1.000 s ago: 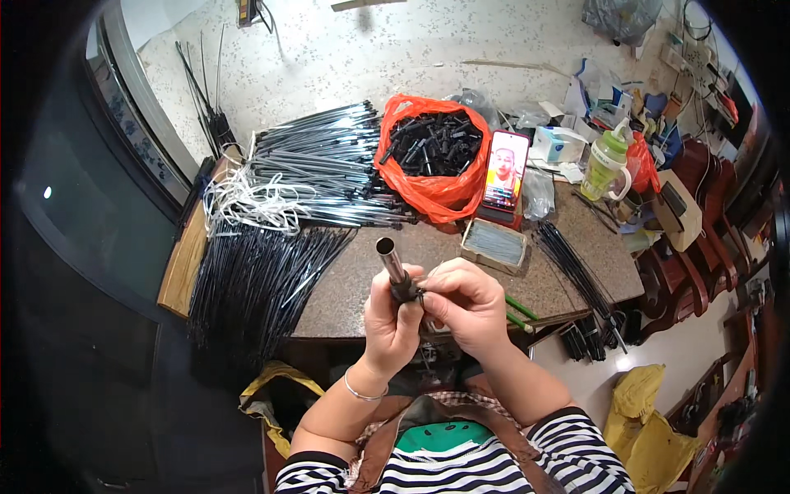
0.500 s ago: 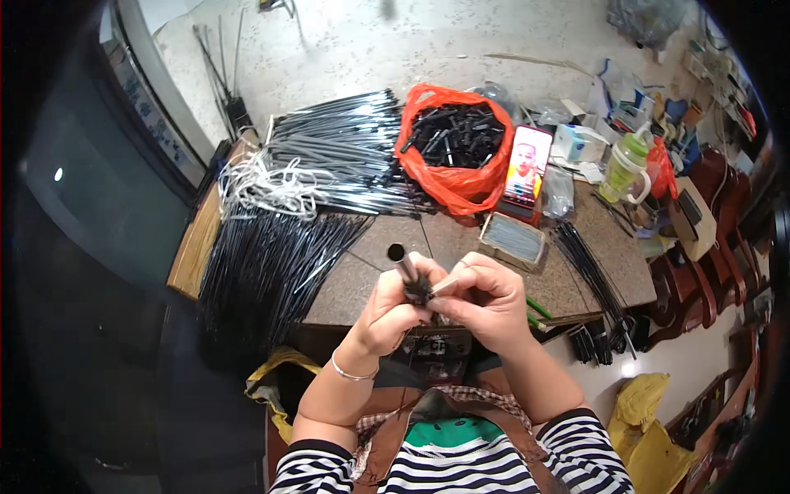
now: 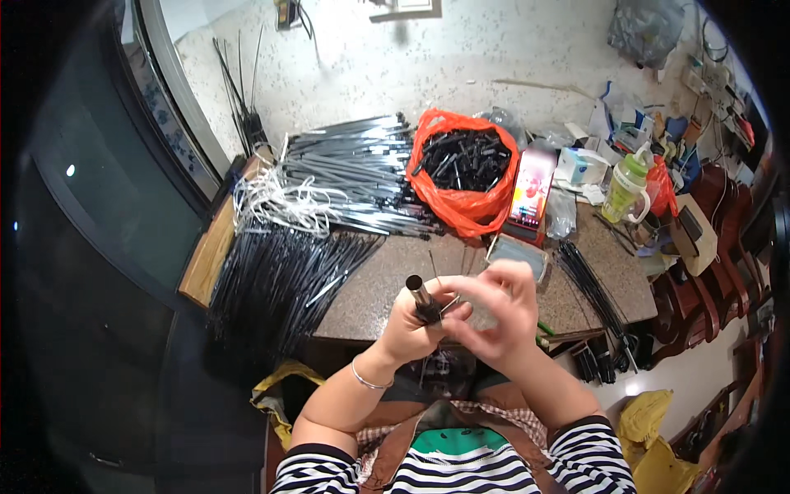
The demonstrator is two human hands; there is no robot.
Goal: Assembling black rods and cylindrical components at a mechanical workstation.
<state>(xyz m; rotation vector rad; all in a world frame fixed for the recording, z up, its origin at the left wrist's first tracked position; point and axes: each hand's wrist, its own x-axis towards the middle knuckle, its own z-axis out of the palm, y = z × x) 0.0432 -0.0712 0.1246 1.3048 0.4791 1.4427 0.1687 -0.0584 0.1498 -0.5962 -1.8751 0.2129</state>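
- Red bag [image 3: 469,224]: thin, crinkled, glossy plastic, mouth rolled open on the worktop [image 3: 362,284], which has a speckled brown surface. All places below refer to this bag.
- Black parts [image 3: 465,160]: short and rod-like, loosely heaped inside the bag.
- Left hand [image 3: 413,328]: on the wearer's side of the bag, fingers wrapped around the metal tube and its collar.
- Metal tube [image 3: 416,288]: smooth, shiny, cylindrical, hollow at the upper end; on the wearer's side of the bag, tilted upward.
- Black collar [image 3: 428,312]: dark, irregular sleeve at the tube's lower end.
- Right hand [image 3: 504,317]: on the wearer's side of the bag, close beside the collar; thumb and forefinger parted, outline blurred.
- Grey strips [image 3: 350,160]: long, slender, glossy; stacked left of the bag.
- White cord [image 3: 284,206]: soft, tangled loops, farther left of the bag.
- Black rods [image 3: 276,284]: thin, densely bundled, left of the bag and nearer the wearer.
- Phone [image 3: 532,191]: flat, rectangular, lit screen; propped just right of the bag.
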